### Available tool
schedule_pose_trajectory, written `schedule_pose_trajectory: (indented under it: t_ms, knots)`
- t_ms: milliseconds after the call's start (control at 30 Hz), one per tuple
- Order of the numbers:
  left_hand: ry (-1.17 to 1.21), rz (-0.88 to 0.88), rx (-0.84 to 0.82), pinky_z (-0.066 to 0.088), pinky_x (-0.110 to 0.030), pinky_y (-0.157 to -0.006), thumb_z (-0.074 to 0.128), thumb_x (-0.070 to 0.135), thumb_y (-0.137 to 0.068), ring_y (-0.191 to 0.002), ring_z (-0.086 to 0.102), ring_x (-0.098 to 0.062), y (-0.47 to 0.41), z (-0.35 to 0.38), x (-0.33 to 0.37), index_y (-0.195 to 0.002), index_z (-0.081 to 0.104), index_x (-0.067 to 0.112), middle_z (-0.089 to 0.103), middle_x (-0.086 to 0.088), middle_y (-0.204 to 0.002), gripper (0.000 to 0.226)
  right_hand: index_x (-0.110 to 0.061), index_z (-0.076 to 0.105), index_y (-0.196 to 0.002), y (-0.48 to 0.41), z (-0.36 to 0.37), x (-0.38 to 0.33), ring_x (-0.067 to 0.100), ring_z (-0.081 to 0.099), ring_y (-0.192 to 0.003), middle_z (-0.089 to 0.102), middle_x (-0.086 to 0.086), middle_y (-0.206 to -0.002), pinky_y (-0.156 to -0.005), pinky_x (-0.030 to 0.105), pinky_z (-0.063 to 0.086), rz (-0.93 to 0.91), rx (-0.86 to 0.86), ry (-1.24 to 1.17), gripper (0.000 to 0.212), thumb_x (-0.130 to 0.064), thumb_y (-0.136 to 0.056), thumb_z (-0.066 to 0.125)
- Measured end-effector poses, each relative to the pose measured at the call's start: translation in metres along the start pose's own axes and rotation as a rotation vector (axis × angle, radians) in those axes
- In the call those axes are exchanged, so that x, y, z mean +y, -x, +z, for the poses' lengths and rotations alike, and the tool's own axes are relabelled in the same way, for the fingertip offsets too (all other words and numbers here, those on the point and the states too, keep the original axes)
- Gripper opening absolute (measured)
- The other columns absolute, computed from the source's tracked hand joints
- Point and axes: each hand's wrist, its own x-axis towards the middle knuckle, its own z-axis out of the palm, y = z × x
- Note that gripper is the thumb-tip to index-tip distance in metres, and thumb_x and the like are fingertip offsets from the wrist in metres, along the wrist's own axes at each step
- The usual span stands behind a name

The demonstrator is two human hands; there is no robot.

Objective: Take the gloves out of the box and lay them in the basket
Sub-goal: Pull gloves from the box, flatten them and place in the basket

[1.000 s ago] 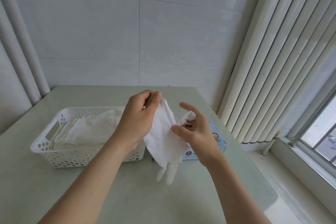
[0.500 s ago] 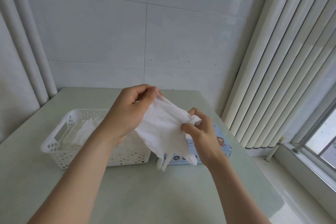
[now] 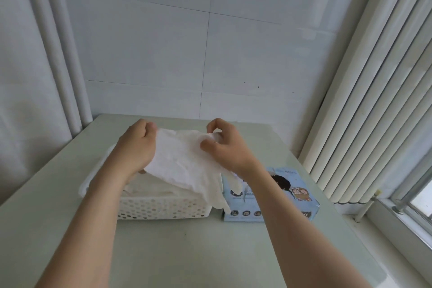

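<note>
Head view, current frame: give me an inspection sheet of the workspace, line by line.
Surface: pale green table; basket and box stand side by side on it.
Job's things: white glove held spread above the white perforated basket, its fingers hanging down; more white gloves lie in the basket; light blue box to the basket's right.
Clutter: nothing seen.
Hands: left hand grips the glove's left edge; right hand pinches its right edge.
Cables: nothing seen.
Surroundings: tiled wall behind; vertical blinds and window at right; white pipes at left.
</note>
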Motion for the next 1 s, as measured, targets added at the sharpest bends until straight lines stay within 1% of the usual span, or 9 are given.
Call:
schedule_pose_trajectory:
  t_ms: [133, 200, 400, 500, 567, 633, 800, 900, 1000]
  knots:
    - [-0.356, -0.103, 0.015, 0.055, -0.044, -0.074, 0.028, 0.036, -0.111, -0.095, 0.057, -0.036, -0.012, -0.008, -0.034, -0.109, 0.051, 0.009, 0.060, -0.014, -0.111, 0.035, -0.022, 0.057, -0.103, -0.021, 0.023, 0.012, 0.010, 0.048, -0.053, 0.056, -0.003, -0.064, -0.053, 0.027, 0.044, -0.029, -0.042, 0.296, 0.022, -0.017, -0.088, 0.073]
    - [-0.485, -0.127, 0.053, 0.047, -0.043, -0.080, 0.030, 0.036, -0.111, -0.100, 0.056, -0.040, -0.015, -0.011, -0.046, -0.112, 0.050, 0.007, 0.061, -0.020, -0.118, 0.035, -0.025, 0.057, -0.114, -0.025, 0.031, 0.017, 0.009, 0.057, -0.073, 0.063, -0.005, -0.073, -0.068, 0.034, 0.054, -0.050, -0.041, 0.484, 0.033, -0.027, -0.087, 0.076]
    - [-0.570, -0.208, 0.106, 0.045, -0.045, -0.081, 0.040, 0.036, -0.109, -0.109, 0.058, -0.046, -0.019, -0.017, -0.059, -0.117, 0.053, 0.005, 0.060, -0.022, -0.120, 0.035, -0.027, 0.060, -0.124, -0.019, 0.034, 0.016, 0.021, 0.063, -0.097, 0.062, -0.005, -0.107, -0.079, 0.037, 0.054, -0.104, 0.019, 0.806, 0.038, -0.035, -0.089, 0.071]
    - [-0.567, -0.155, 0.095, 0.046, -0.048, -0.096, 0.050, 0.034, -0.104, -0.117, 0.050, -0.047, -0.019, -0.014, -0.053, -0.120, 0.052, 0.009, 0.055, -0.022, -0.127, 0.030, -0.026, 0.065, -0.124, -0.011, 0.027, 0.001, 0.021, 0.060, -0.104, 0.059, -0.002, -0.114, -0.088, 0.039, 0.054, -0.150, -0.027, 0.794, 0.033, -0.029, -0.091, 0.066]
    - [-0.599, -0.069, 0.035, 0.042, -0.048, -0.102, 0.054, 0.034, -0.103, -0.120, 0.043, -0.044, -0.017, -0.014, -0.044, -0.116, 0.051, 0.019, 0.049, -0.015, -0.126, 0.020, -0.029, 0.064, -0.125, -0.002, 0.019, -0.014, 0.017, 0.056, -0.104, 0.056, -0.004, -0.114, -0.086, 0.036, 0.052, -0.118, -0.177, 0.770, 0.036, -0.038, -0.091, 0.070]
    - [-0.565, 0.029, -0.094, 0.042, -0.042, -0.098, 0.057, 0.030, -0.101, -0.117, 0.046, -0.036, -0.014, -0.015, -0.034, -0.104, 0.055, 0.027, 0.051, -0.005, -0.117, 0.004, -0.033, 0.065, -0.122, 0.007, 0.012, -0.026, 0.013, 0.056, -0.102, 0.055, -0.006, -0.114, -0.085, 0.035, 0.050, -0.017, -0.364, 0.769, 0.038, -0.048, -0.088, 0.076]
    - [-0.504, 0.080, -0.452, 0.043, -0.024, -0.073, 0.062, 0.021, -0.096, -0.093, 0.058, -0.009, -0.002, -0.003, -0.020, -0.096, 0.065, 0.039, 0.057, 0.008, -0.107, 0.018, -0.036, 0.070, -0.117, 0.021, 0.008, -0.020, 0.009, 0.050, -0.108, 0.054, -0.016, -0.103, -0.087, 0.036, 0.048, 0.083, -0.515, 0.800, 0.037, -0.051, -0.085, 0.081]
    - [-0.510, 0.106, -0.416, 0.046, -0.030, -0.096, 0.062, 0.020, -0.095, -0.112, 0.052, -0.015, -0.002, 0.006, -0.024, -0.101, 0.064, 0.041, 0.051, 0.009, -0.116, 0.022, -0.030, 0.074, -0.117, 0.023, 0.014, -0.004, 0.016, 0.050, -0.111, 0.058, -0.013, -0.101, -0.090, 0.034, 0.046, 0.036, -0.487, 0.819, 0.033, -0.045, -0.088, 0.081]
    - [-0.509, 0.100, -0.419, 0.040, -0.038, -0.111, 0.063, 0.024, -0.099, -0.130, 0.044, -0.020, -0.003, 0.008, -0.027, -0.123, 0.056, 0.039, 0.049, 0.009, -0.136, 0.029, -0.032, 0.076, -0.114, 0.023, 0.020, 0.008, 0.023, 0.053, -0.110, 0.067, -0.006, -0.105, -0.098, 0.038, 0.043, 0.034, -0.474, 0.845, 0.028, -0.046, -0.090, 0.079]
